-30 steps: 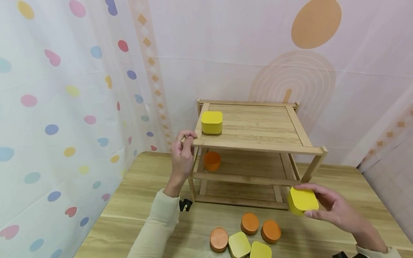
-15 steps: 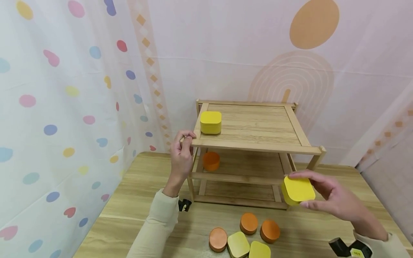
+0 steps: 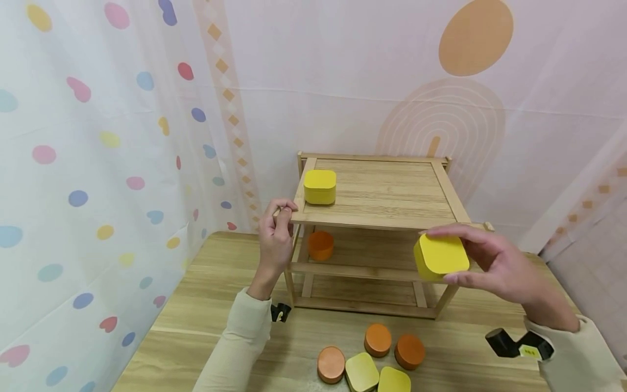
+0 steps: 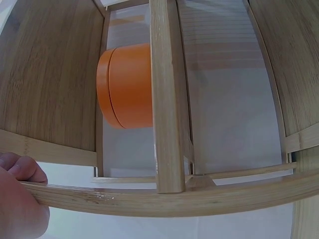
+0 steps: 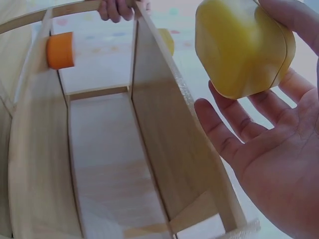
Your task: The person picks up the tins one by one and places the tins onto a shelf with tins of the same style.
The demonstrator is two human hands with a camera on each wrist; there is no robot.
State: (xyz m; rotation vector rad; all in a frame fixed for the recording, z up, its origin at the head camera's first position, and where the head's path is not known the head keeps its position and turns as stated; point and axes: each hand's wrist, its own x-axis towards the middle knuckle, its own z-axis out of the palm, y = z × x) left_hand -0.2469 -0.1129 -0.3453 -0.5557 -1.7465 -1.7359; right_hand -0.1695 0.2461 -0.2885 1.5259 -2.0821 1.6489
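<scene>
My left hand (image 3: 277,239) grips the front left corner of the wooden rack's top shelf (image 3: 387,190); its fingers curl round the edge. In my right hand (image 3: 499,267) a yellow square box (image 3: 443,255) is pinched between thumb and fingers, held up in front of the rack's front right corner. The right wrist view shows that box (image 5: 239,50) off the shelf, tilted. Another yellow box (image 3: 320,187) sits on the top shelf at its left. An orange round box (image 3: 320,245) stands on the middle shelf at the left, also seen in the left wrist view (image 4: 127,85).
On the table (image 3: 196,310) before the rack lie three orange round boxes (image 3: 377,340) and two pale yellow square ones (image 3: 362,372), close together. The rack's bottom shelf (image 3: 362,289) is near table height. A patterned curtain (image 3: 343,65) hangs behind and at the left.
My right hand has risen and moved left with the yellow box, from beside the lower front of the rack to about the top shelf's front edge. My left hand stays on the corner.
</scene>
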